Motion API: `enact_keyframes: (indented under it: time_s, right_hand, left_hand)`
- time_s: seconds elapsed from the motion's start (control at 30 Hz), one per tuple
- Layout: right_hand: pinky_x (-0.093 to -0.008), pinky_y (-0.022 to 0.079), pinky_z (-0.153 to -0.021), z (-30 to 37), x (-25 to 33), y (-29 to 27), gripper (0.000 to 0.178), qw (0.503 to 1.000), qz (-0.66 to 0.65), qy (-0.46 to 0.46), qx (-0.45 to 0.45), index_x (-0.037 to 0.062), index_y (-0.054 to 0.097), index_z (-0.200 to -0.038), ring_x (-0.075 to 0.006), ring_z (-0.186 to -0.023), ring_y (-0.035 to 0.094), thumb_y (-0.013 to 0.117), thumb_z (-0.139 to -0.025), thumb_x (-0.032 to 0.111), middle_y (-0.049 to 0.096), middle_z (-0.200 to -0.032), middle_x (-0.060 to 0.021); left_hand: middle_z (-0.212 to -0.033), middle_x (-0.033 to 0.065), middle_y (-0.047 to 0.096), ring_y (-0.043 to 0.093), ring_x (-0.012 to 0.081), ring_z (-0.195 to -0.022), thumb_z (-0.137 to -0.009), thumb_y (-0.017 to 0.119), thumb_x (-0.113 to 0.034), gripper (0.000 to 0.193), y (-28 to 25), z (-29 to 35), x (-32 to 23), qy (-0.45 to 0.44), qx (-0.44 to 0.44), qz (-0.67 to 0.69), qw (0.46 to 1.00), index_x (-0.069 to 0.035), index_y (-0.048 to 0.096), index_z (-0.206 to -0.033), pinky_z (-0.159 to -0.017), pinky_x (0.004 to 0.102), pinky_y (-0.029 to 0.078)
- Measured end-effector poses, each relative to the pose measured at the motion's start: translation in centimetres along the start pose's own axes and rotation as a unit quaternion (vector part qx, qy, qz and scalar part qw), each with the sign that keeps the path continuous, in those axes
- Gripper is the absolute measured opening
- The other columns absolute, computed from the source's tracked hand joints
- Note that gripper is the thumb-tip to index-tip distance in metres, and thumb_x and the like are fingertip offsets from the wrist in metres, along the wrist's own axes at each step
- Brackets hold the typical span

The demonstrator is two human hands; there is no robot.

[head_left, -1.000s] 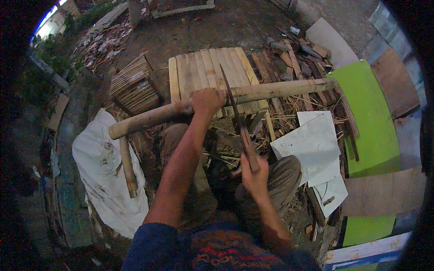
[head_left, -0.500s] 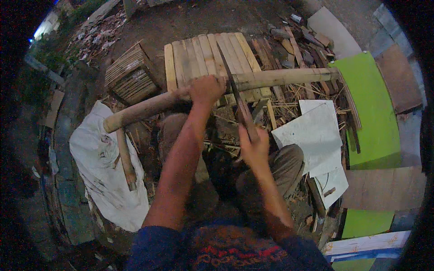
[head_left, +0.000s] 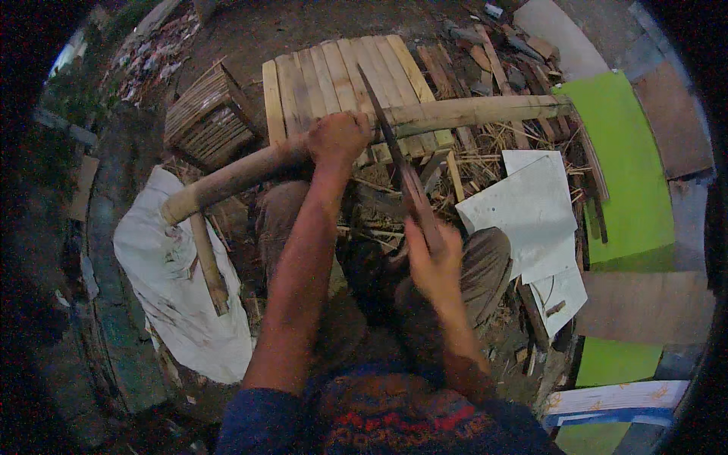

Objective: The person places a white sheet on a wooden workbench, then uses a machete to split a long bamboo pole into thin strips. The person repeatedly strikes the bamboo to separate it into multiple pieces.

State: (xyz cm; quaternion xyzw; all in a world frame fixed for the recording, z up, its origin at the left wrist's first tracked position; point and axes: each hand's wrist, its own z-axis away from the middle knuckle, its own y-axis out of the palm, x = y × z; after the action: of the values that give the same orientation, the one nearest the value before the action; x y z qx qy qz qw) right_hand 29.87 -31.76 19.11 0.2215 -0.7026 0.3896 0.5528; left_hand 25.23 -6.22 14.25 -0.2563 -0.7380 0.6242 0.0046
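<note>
The bamboo pole point(head_left: 485, 111), seemingly in one piece with any cut too hidden to judge, lies across the slatted bench point(head_left: 334, 76), crossed by a long blade point(head_left: 390, 136), the left hand's point(head_left: 337, 139) fingers clamped over the pole, the right hand's point(head_left: 434, 254) around the blade's handle point(head_left: 426, 220).

At the upper left of the frame, a slatted crate point(head_left: 208, 121) sits on the dirt ground point(head_left: 292, 21), with pale litter point(head_left: 148, 54) scattered beyond it, while a crumpled, stained white cloth point(head_left: 171, 303) spreads over the lower left. At the upper right, scrap wood point(head_left: 497, 68) lies heaped near a pale grey sheet point(head_left: 557, 36), and white sheets point(head_left: 523, 212) overlap right of centre. Down the right side runs a bright green panel point(head_left: 629, 167), with a brown board point(head_left: 671, 121) beside it, a wider brown panel point(head_left: 644, 307) lower down, and a white-and-blue panel point(head_left: 618, 400) at the lower right.
</note>
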Motion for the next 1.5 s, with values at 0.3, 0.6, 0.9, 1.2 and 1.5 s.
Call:
enact_keyframes:
  time_s: [0.3, 0.6, 0.9, 1.2, 1.5]
  right_hand:
    - [-0.0272, 0.039, -0.052, 8.0, 0.8, -2.9, 0.016, 0.998, -0.034, 0.053, 0.025, -0.0015, 0.066, -0.085, -0.0067, -0.059, 0.048, 0.063, -0.093, 0.012, 0.053, -0.063, 0.0014]
    - [-0.0354, 0.043, -0.052, -5.7, -0.9, 2.2, 0.026, 0.999, -0.02, -0.026, -0.013, 0.0014, 0.063, -0.077, -0.0146, -0.054, 0.055, 0.063, -0.093, 0.022, 0.058, -0.059, -0.0074]
    - [-0.0322, 0.043, -0.05, 8.5, -1.9, -3.6, 0.009, 1.0, 0.018, 0.006, -0.013, 0.0028, 0.068, -0.09, -0.0137, -0.054, 0.057, 0.067, -0.09, 0.012, 0.062, -0.064, -0.0063]
    - [-0.029, 0.039, -0.051, -4.2, -1.7, 2.7, 0.02, 0.999, -0.03, -0.024, -0.005, -0.0009, 0.064, -0.08, -0.0087, -0.055, 0.05, 0.067, -0.09, 0.016, 0.056, -0.061, -0.0004]
    - [-0.0302, 0.037, -0.05, 3.6, -3.1, -0.2, 0.016, 0.998, 0.04, -0.034, -0.029, -0.0007, 0.062, -0.078, -0.0095, -0.056, 0.047, 0.066, -0.088, 0.01, 0.052, -0.06, -0.002]
  left_hand:
    - [-0.092, 0.023, 0.071, 0.07, 0.0405, -0.09, -0.091, 0.044, -0.043, 0.052, -1.3, -2.2, -0.3, -0.019, 0.085, 0.02, 0.996, -0.001, 0.075, -0.09, -0.083, 0.0498, 0.055]
    - [-0.094, 0.021, 0.072, 0.07, 0.0402, -0.087, -0.093, 0.043, -0.046, 0.055, 0.1, -2.6, -1.0, -0.019, 0.084, -0.002, 0.996, -0.002, 0.075, -0.094, -0.084, 0.0498, 0.054]
    - [-0.085, 0.0247, 0.07, 0.07, 0.0408, -0.085, -0.093, 0.041, -0.047, 0.057, -0.4, -1.2, -1.0, 0.013, 0.043, -0.039, 0.998, -0.002, 0.076, -0.089, -0.082, 0.0503, 0.055]
    - [-0.092, 0.0229, 0.071, 0.069, 0.0409, -0.089, -0.092, 0.043, -0.045, 0.054, 0.3, -2.8, -0.2, -0.039, 0.094, 0.005, 0.995, -0.001, 0.074, -0.092, -0.082, 0.0511, 0.054]
    - [-0.092, 0.0222, 0.071, 0.069, 0.0415, -0.088, -0.092, 0.042, -0.045, 0.054, -1.9, -1.4, -0.5, -0.016, 0.058, 0.002, 0.998, -0.002, 0.075, -0.094, -0.084, 0.0503, 0.054]
